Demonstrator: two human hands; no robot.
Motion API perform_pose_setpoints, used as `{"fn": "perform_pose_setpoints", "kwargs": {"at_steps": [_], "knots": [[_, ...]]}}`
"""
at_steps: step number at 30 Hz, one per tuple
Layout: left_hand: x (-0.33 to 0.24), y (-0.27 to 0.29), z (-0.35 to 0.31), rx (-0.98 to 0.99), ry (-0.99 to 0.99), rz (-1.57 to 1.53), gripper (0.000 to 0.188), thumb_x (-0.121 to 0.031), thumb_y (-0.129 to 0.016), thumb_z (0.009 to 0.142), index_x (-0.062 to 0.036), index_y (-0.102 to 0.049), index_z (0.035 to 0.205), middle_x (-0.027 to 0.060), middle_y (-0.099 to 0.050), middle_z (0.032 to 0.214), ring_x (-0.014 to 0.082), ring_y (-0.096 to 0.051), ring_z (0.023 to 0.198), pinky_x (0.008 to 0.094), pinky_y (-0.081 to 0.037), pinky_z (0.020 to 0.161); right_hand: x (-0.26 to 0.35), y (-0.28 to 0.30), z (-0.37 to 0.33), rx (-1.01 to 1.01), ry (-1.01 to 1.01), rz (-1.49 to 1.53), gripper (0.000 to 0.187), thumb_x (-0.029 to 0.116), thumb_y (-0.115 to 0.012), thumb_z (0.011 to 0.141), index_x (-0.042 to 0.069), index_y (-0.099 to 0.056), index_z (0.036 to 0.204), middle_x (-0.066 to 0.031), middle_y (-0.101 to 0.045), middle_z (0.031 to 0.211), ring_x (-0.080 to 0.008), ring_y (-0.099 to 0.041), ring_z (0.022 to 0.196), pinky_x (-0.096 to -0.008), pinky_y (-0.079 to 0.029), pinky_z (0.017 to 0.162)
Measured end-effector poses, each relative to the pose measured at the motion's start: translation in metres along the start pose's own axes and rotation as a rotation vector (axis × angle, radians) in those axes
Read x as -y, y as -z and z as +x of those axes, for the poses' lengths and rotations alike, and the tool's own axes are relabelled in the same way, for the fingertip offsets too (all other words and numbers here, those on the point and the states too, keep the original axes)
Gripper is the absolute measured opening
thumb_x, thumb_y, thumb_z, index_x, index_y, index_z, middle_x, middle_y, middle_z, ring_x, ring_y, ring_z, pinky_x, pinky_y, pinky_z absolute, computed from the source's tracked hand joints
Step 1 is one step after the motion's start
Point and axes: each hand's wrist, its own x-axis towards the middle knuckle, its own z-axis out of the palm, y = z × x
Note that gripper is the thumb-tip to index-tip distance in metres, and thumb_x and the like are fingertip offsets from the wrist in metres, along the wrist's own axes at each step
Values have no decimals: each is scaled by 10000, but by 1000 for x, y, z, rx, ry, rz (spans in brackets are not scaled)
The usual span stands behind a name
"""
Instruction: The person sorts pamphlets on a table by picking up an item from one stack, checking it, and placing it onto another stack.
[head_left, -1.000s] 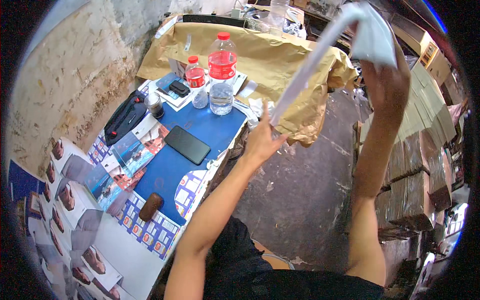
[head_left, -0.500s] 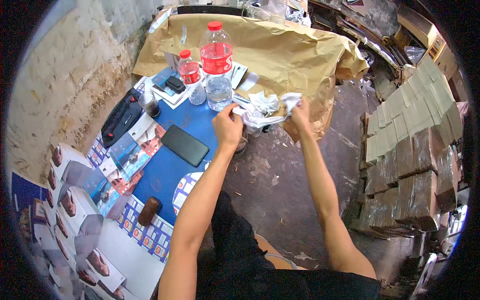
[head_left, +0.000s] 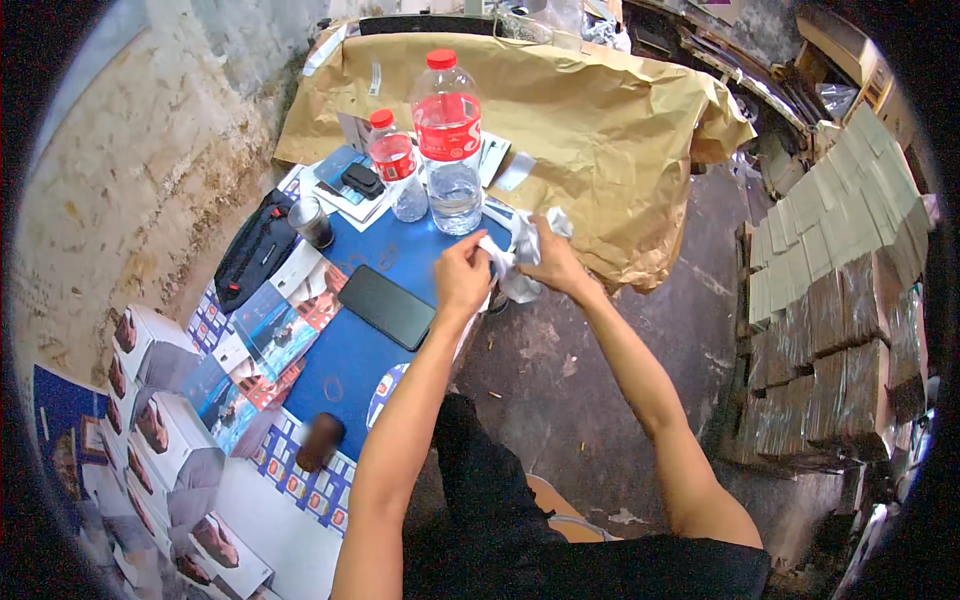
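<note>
Between my two hands is a crumpled white cloth (head_left: 524,241), bunched up just past the right edge of the blue table (head_left: 345,375). My left hand (head_left: 463,276) pinches its left end between thumb and fingers. My right hand (head_left: 556,263) is closed round the larger bunch, and part of the cloth hangs below the fingers. Nearest to my left hand on the table lies a black smartphone (head_left: 387,307). Behind that hand stands a large clear bottle (head_left: 455,190) with a red cap and label, beside a smaller matching bottle (head_left: 407,193).
A dark-filled glass (head_left: 311,222), a black pouch (head_left: 252,250), a brown object (head_left: 320,442) and printed sheets (head_left: 270,330) lie about the table. Brown paper (head_left: 600,130) covers the surface beyond. White boxes (head_left: 165,425) stand at left; stacked cardboard (head_left: 820,340) at right.
The cloth was stretched out between my hands and is now gathered into a smaller bunch. My right hand has come left, closer to my left hand. The view has shifted slightly.
</note>
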Motion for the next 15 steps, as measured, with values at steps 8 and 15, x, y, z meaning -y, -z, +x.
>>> {"fn": "perform_pose_setpoints", "kwargs": {"at_steps": [8, 15], "knots": [[-25, -10, 0, 36, -388, 34, 449, -97, -654, 904, 1, -598, 1339, 184, -721, 1124, 249, -687, 934, 366, -535, 835, 40, 64, 71, -614, -134, 174, 317, 194, -701, 807, 29, -647, 1072, -217, -710, 936, -350, -697, 862, -431, -536, 758], [-50, 43, -95, 139, -285, 1, 522, -109, -695, 910, -4, -513, 1388, 135, -685, 1133, 225, -653, 1017, 370, -510, 911, 26, 66, 145, -654, 84, 83, 283, 205, -681, 855, 24, -658, 1072, -225, -705, 1019, -347, -680, 922, -441, -527, 806]]}}
